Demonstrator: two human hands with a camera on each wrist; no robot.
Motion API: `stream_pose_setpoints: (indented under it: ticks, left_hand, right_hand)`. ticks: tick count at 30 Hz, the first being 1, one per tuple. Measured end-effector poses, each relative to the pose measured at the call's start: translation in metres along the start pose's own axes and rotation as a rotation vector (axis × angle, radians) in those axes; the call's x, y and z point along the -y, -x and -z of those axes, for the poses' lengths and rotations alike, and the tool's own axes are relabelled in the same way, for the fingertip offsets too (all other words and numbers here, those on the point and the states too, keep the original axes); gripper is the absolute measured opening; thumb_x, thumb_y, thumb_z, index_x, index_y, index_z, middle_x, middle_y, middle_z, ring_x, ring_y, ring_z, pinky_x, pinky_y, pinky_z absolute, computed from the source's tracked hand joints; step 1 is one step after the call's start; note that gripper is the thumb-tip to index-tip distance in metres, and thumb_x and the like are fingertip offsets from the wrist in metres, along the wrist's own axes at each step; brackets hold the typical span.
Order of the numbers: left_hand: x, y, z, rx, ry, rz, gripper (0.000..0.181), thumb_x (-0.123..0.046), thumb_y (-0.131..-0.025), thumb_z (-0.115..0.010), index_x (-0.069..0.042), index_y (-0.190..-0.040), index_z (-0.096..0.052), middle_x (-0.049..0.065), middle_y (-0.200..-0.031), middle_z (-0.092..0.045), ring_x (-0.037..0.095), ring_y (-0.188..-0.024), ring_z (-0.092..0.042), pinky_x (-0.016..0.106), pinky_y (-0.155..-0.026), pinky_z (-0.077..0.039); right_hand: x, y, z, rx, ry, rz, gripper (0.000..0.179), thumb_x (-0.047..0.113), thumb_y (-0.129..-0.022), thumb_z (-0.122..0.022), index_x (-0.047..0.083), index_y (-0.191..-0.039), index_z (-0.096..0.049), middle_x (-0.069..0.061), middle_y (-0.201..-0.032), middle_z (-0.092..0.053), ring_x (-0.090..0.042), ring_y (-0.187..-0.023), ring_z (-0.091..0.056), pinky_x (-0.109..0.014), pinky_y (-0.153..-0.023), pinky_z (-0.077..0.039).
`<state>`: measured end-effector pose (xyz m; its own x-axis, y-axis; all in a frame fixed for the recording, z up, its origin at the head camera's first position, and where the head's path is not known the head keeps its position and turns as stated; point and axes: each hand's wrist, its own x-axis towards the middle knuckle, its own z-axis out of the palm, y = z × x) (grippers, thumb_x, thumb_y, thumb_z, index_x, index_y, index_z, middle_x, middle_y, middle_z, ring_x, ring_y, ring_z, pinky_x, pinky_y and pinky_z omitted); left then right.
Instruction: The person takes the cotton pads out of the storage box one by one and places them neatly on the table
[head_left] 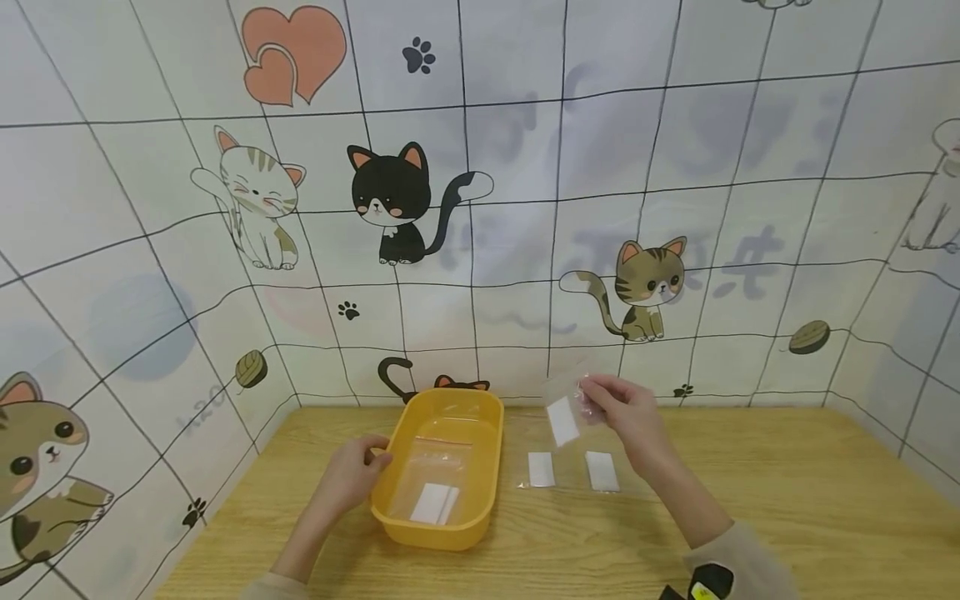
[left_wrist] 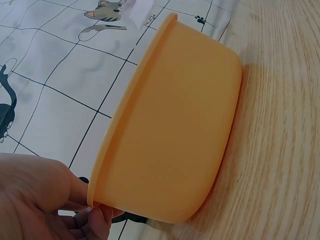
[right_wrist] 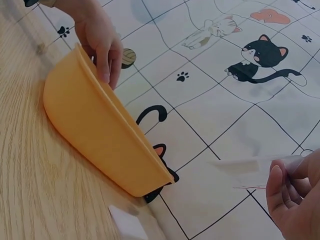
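On the counter [head_left: 750, 525], in front of a wall sheet [head_left: 517, 283] printed with cats and grid lines, stands a yellow basin [head_left: 435, 536]. Its far end comes near to this sheet and hides part of a printed black cat. Inside the basin lies a clear bag [head_left: 433, 492] with white pieces, toward the near end. To the right of the basin, two more bags lie side by side on the counter: the near bag [head_left: 541, 469] just beside the basin, and the outer bag [head_left: 602, 472] farther right. Their clear film is hard to see, so I cannot tell if their edges overlap.

The left hand [head_left: 354, 473] grips the basin by its left rim, with fingertips over the edge. The right hand [head_left: 628, 410] pinches the held bag [head_left: 564, 421] at its right side, in the air above the two bags and right of the basin. The basin's right wall stands between the held bag and the one inside. The basin's long axis runs away from the person, its far end slightly to the right. The held bag is tilted; the long axis of its white piece goes steeply from upper left to lower right.
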<state>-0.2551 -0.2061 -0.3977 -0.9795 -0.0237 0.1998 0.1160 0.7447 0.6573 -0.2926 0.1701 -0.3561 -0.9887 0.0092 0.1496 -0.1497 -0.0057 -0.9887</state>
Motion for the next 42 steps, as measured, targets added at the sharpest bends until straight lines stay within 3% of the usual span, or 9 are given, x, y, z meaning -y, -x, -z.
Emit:
stream_pose_setpoints:
  ticks: [13, 24, 35, 42]
  left_hand:
    - [-0.002, 0.002, 0.001, 0.007, 0.021, 0.004, 0.023, -0.003, -0.097, -0.063, 0.009, -0.117, -0.067, 0.005, -0.075, -0.058, 0.016, -0.063, -0.051, 0.029, -0.053, -0.044]
    - [-0.001, 0.001, 0.0, 0.002, 0.031, -0.007, 0.023, -0.002, -0.096, -0.063, 0.009, -0.116, -0.067, 0.005, -0.075, -0.058, 0.015, -0.063, -0.051, 0.028, -0.053, -0.045]
    - [-0.002, 0.001, 0.001, 0.002, 0.003, 0.01, 0.024, -0.005, -0.097, -0.063, 0.008, -0.118, -0.067, 0.004, -0.076, -0.059, 0.015, -0.064, -0.051, 0.03, -0.055, -0.045]
    - [-0.002, 0.002, 0.001, -0.001, 0.004, 0.014, 0.023, -0.004, -0.096, -0.064, 0.007, -0.116, -0.068, 0.004, -0.075, -0.058, 0.016, -0.063, -0.05, 0.029, -0.054, -0.044]
  right_hand:
    - [-0.012, -0.003, 0.039, -0.033, 0.077, -0.003, 0.046, 0.026, -0.099, -0.067, -0.01, -0.126, -0.06, 0.012, -0.09, -0.068, 0.0, -0.082, -0.063, -0.018, -0.076, -0.054]
    - [-0.017, -0.003, 0.069, -0.024, 0.073, -0.014, 0.047, 0.025, -0.101, -0.064, -0.012, -0.128, -0.056, 0.012, -0.091, -0.067, 0.001, -0.082, -0.064, -0.017, -0.077, -0.054]
    - [-0.032, -0.003, 0.088, -0.03, 0.148, -0.022, 0.055, 0.027, -0.102, -0.061, -0.017, -0.133, -0.049, 0.012, -0.094, -0.066, 0.003, -0.085, -0.064, -0.017, -0.078, -0.054]
    - [-0.043, -0.004, 0.099, -0.035, 0.124, -0.017, 0.055, 0.024, -0.102, -0.061, -0.019, -0.133, -0.048, 0.013, -0.091, -0.067, 0.002, -0.082, -0.065, -0.018, -0.076, -0.054]
